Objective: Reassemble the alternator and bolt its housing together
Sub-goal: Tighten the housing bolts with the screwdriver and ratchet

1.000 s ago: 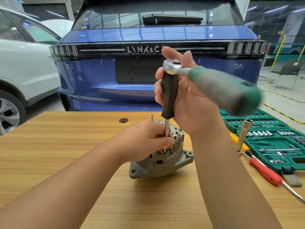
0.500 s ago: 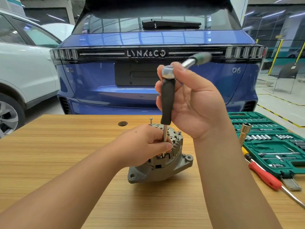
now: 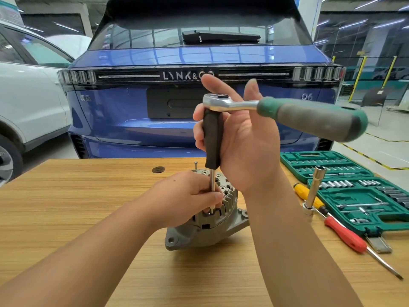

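Observation:
The grey alternator (image 3: 205, 233) stands on the wooden table (image 3: 77, 207). A ratchet wrench (image 3: 309, 116) with a green-grey handle sits atop a black-handled extension (image 3: 212, 140) that runs straight down into the alternator's top. My right hand (image 3: 241, 140) holds the black extension just under the ratchet head, thumb and a finger raised. My left hand (image 3: 188, 196) rests on the alternator and pinches the thin steel shaft near its lower end. The bolt under the tool is hidden. A loose bolt (image 3: 195, 164) sticks up at the alternator's far side.
A green socket set case (image 3: 354, 191) lies open at the right. Beside it are an upright long socket (image 3: 314, 189), a yellow-handled screwdriver (image 3: 307, 193) and a red-handled screwdriver (image 3: 347, 235). A blue car stands just beyond the table's far edge, a white car at left.
The ratchet handle has swung from pointing away toward the car back round to the right. Both hands stay in place on the extension and alternator.

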`<action>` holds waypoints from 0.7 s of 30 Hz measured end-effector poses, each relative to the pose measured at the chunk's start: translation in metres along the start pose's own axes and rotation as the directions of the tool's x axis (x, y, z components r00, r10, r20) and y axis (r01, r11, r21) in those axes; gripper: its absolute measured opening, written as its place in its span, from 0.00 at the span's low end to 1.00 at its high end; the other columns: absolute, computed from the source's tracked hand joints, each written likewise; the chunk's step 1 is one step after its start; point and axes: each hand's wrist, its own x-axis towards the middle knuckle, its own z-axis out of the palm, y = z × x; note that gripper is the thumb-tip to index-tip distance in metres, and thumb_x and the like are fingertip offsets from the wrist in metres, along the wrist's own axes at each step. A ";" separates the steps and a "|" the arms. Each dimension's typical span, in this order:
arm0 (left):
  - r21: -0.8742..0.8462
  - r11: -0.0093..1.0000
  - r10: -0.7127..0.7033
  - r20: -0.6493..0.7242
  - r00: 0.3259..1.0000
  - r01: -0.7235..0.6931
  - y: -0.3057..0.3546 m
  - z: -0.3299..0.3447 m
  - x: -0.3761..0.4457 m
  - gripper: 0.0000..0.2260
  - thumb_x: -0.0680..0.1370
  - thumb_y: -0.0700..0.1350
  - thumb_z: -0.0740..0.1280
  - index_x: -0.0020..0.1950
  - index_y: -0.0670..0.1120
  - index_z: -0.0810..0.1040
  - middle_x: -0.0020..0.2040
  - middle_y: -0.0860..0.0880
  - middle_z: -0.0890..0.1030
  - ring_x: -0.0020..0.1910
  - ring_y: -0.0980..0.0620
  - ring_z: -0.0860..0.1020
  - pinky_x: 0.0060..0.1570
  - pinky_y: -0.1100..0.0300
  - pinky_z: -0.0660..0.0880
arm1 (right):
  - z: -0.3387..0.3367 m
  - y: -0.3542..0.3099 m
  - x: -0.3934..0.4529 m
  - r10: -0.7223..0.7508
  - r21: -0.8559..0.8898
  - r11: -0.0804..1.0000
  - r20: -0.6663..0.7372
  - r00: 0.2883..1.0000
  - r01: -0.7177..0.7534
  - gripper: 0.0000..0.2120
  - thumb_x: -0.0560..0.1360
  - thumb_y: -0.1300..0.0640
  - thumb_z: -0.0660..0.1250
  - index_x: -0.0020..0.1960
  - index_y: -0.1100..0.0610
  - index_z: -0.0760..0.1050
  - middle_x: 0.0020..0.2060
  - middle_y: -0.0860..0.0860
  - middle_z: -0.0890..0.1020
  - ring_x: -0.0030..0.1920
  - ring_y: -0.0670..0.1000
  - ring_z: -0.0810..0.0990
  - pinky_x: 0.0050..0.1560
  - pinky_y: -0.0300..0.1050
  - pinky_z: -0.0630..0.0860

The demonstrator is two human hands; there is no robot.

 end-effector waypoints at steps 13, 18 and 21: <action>0.008 1.000 -0.010 0.010 1.000 0.010 0.003 -0.002 -0.001 0.08 0.82 0.59 0.65 0.53 0.61 0.83 0.45 0.60 0.85 0.45 0.59 0.82 0.51 0.52 0.81 | 0.003 -0.010 -0.003 0.105 0.060 0.994 -0.244 0.964 -0.093 0.12 0.74 0.50 0.69 0.53 0.56 0.80 0.47 0.51 0.86 0.39 0.47 0.79 0.47 0.42 0.73; -0.002 1.000 -0.015 0.017 1.000 0.015 0.003 -0.003 -0.003 0.07 0.82 0.59 0.66 0.53 0.61 0.83 0.46 0.59 0.85 0.47 0.58 0.82 0.54 0.49 0.81 | 0.004 -0.008 -0.002 0.112 0.137 0.986 -0.162 0.980 -0.090 0.12 0.68 0.56 0.75 0.48 0.52 0.76 0.46 0.50 0.84 0.40 0.48 0.82 0.44 0.42 0.74; -0.003 1.000 -0.018 0.020 1.000 0.018 0.005 -0.003 -0.002 0.08 0.82 0.59 0.66 0.52 0.61 0.83 0.46 0.58 0.85 0.46 0.56 0.83 0.53 0.48 0.81 | 0.008 0.003 -0.003 -0.172 -0.213 0.970 -0.243 0.955 0.120 0.10 0.75 0.59 0.71 0.52 0.47 0.75 0.47 0.56 0.83 0.41 0.50 0.83 0.42 0.44 0.77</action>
